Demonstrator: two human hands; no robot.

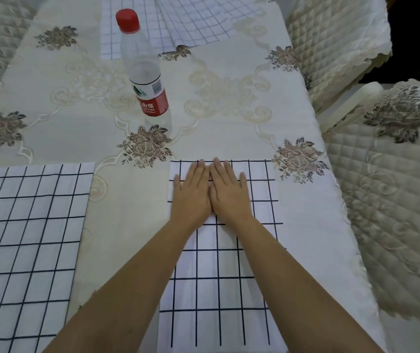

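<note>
Pressing side by side near the far edge of the checked cloth (219, 263), the left hand (192, 197) and right hand (230, 193) lie flat with straight, close-set fingers, apparently to smooth its fold.

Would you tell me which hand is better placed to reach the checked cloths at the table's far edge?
Probably the right hand: both lie flat on the near cloth, but the bottle stands ahead, nearer the left hand, leaving the right a freer path to the far cloths.
</note>
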